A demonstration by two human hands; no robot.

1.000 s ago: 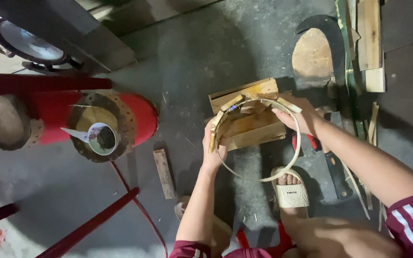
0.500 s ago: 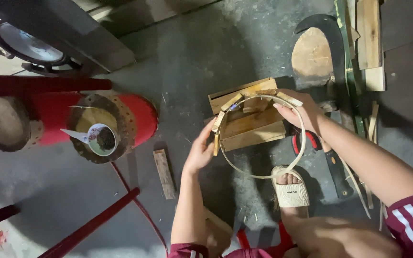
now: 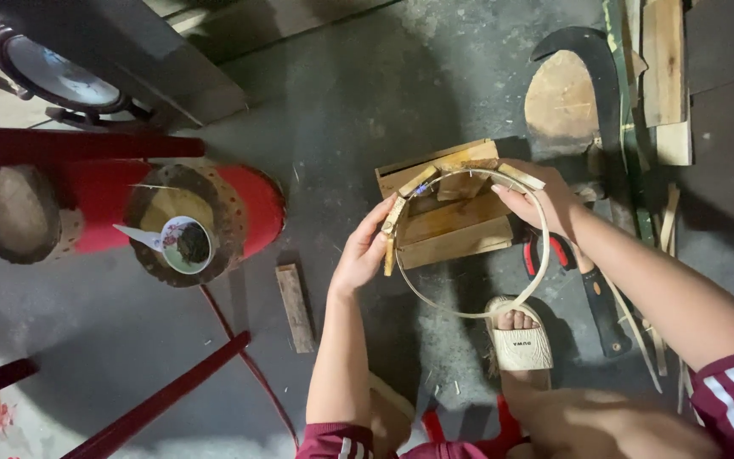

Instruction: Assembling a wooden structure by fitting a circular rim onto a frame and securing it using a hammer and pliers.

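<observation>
Both hands, left (image 3: pixel 360 255) and right (image 3: pixel 545 202), grip opposite edges of the bamboo hoop (image 3: pixel 503 308).

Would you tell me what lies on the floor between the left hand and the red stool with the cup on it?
In the head view, a short wooden block lies on the bare concrete between the left hand and the red stool.

Thin bent bamboo hoop (image 3: pixel 477 313), clipped, upheld
</observation>
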